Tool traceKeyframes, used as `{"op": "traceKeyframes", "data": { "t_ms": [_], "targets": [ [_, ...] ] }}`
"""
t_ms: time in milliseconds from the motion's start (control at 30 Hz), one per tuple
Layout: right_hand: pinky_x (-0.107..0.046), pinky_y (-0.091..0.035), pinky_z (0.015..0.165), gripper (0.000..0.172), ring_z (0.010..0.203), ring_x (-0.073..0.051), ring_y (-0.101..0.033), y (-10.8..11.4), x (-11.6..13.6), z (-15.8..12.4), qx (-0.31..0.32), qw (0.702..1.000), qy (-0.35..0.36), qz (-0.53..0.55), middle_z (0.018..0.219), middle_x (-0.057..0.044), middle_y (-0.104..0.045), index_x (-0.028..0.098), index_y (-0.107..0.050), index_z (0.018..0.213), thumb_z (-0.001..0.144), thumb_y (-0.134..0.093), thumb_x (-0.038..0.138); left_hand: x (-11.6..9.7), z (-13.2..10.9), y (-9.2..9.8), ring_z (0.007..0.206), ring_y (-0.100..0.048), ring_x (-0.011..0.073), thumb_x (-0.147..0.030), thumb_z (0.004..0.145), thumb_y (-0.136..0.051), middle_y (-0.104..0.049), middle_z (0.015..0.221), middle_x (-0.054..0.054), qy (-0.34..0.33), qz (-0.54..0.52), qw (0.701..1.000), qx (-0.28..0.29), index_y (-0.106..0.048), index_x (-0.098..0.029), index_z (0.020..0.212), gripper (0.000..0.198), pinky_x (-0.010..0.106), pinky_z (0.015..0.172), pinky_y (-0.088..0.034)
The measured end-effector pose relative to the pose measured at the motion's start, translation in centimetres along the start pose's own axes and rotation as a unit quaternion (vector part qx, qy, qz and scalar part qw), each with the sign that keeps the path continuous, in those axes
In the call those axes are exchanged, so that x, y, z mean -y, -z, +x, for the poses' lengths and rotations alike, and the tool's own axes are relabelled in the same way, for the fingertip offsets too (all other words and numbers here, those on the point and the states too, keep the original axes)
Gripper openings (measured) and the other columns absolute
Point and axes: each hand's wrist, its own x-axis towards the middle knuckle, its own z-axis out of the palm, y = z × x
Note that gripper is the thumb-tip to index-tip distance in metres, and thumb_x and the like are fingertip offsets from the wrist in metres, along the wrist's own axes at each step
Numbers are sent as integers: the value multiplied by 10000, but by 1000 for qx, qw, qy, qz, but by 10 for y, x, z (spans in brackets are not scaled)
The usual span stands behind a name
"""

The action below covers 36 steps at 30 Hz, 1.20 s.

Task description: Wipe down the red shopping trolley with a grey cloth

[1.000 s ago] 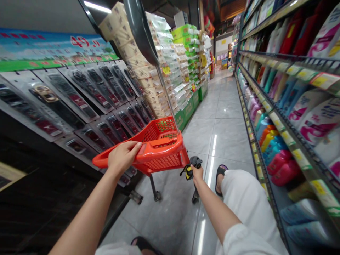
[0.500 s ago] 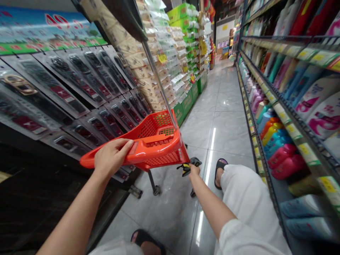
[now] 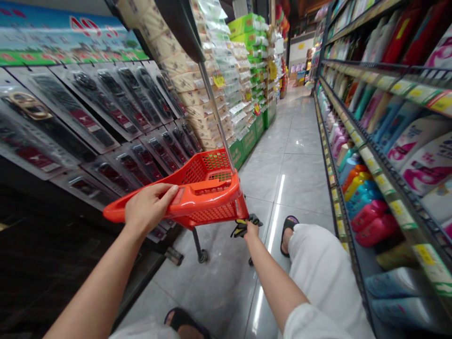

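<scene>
A red plastic shopping cart (image 3: 208, 200) with perforated basket walls stands in front of me. My left hand (image 3: 148, 207) is wrapped round its red handle, thumb lying along the top. Low beside the cart's right corner, my right hand (image 3: 251, 230) is closed on a small black-and-yellow item (image 3: 241, 228); its kind is unclear, and my fingers partly hide it. A thin metal pole (image 3: 215, 110) rises from the cart's far corner to a long dark piece (image 3: 181, 28) at the top.
Packaged belts (image 3: 116, 94) hang on a rack at left. Stacked tissue packs (image 3: 208, 94) and green cartons (image 3: 249, 141) line the aisle beyond. Shelves of bottles (image 3: 363, 188) run along the right. Grey tiled floor (image 3: 300, 174) stretches ahead; my sandalled foot (image 3: 287, 235) is on it.
The view has shifted slightly. My right hand and the black-and-yellow item appear a little further left, close under the cart's corner. My left hand keeps its hold on the handle.
</scene>
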Motion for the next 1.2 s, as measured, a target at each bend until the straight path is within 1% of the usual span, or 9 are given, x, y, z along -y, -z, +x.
{"op": "traceKeyframes", "data": {
  "t_ms": [100,233,300,467,600,700,900,1067,1200],
  "targets": [
    [-260,-544,517,190,559,-160,-652,-20,14,-9,-52,998,-18,27,547,59,-618,206,-516,712,599,-664,171,2,1,0,1023,-646,276,-580,860,-338,-740,1086,21,-2,-2,1000,-3,-739,-255,1075,559,329,760,-455],
    [-284,-570,577,198,645,-187,-688,-37,47,-35,-53,997,-27,58,647,6,-690,169,-604,785,599,-670,185,2,0,0,1029,-646,274,-585,866,-330,-741,1085,17,-9,0,1000,-8,-739,-264,1065,556,329,746,-454],
    [-286,-575,600,217,663,-192,-695,-46,72,-53,-17,997,-22,77,686,-9,-714,153,-643,807,602,-684,211,2,0,0,1040,-645,275,-588,868,-325,-741,1087,17,-11,3,1000,-6,-735,-265,1069,560,331,744,-454],
    [-302,-583,681,306,719,-198,-707,-69,128,-86,163,976,29,144,771,-6,-745,149,-698,890,602,-709,250,-1,-2,1,1063,-642,288,-591,875,-305,-736,1117,25,-13,12,1000,-8,-730,-264,1096,580,341,754,-462],
    [-260,-556,632,242,652,-166,-680,-69,132,-88,147,979,81,112,674,33,-714,163,-689,818,587,-696,233,-5,-3,2,1091,-637,292,-581,884,-296,-725,1158,33,-11,17,1000,-4,-727,-262,1113,583,347,764,-466],
    [-263,-549,624,191,638,-161,-670,-71,122,-86,126,986,52,100,636,50,-699,183,-666,790,603,-662,221,-9,-2,3,1094,-637,290,-581,888,-296,-722,1170,36,-8,17,1000,-1,-724,-262,1124,584,343,765,-472],
    [-335,-573,811,336,871,-193,-708,-93,143,-106,252,950,18,182,892,30,-759,219,-668,956,625,-729,232,-11,3,4,1076,-649,290,-581,895,-284,-726,1159,43,2,24,1000,0,-715,-274,1144,584,336,758,-475],
    [-377,-568,883,327,932,-221,-714,-75,171,-128,331,927,-30,176,895,-2,-763,203,-678,974,657,-751,245,-12,5,1,1080,-650,299,-600,894,-283,-726,1159,47,17,17,1000,-5,-712,-286,1144,587,345,757,-471],
    [-361,-567,884,318,917,-222,-717,-53,187,-137,311,937,-15,156,883,-17,-763,189,-696,964,661,-760,261,-12,4,0,1064,-656,302,-599,893,-295,-731,1149,45,24,18,999,-13,-722,-298,1125,572,350,761,-472]
  ]
}}
